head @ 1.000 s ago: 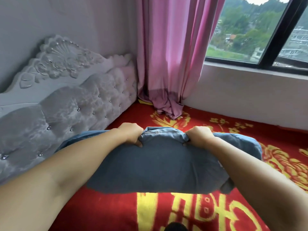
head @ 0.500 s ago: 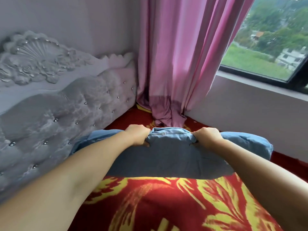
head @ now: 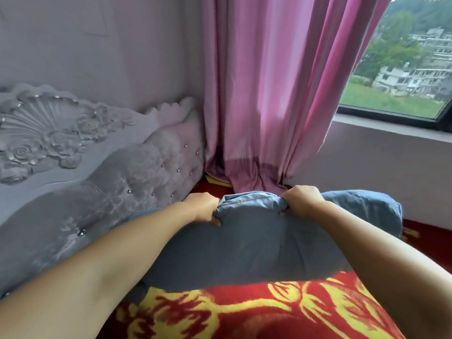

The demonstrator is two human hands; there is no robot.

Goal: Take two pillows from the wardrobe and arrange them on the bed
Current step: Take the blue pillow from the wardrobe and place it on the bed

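Head view. Item: soft blue fabric pillow (head: 254, 243), centre frame, lying on my red-and-yellow patterned bed cover (head: 256, 314). My left hand (head: 204, 207) and right hand (head: 302, 198) each grasp its far edge, bunching cloth. Grey tufted headboard (head: 117, 189) at nine o'clock; pink curtain (head: 259, 94) at twelve.

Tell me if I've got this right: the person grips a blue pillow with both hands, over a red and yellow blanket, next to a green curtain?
Not quite: the curtain is pink, not green, as the head view shows. The rest holds: the left hand and the right hand both grip the blue pillow over the red and yellow blanket.
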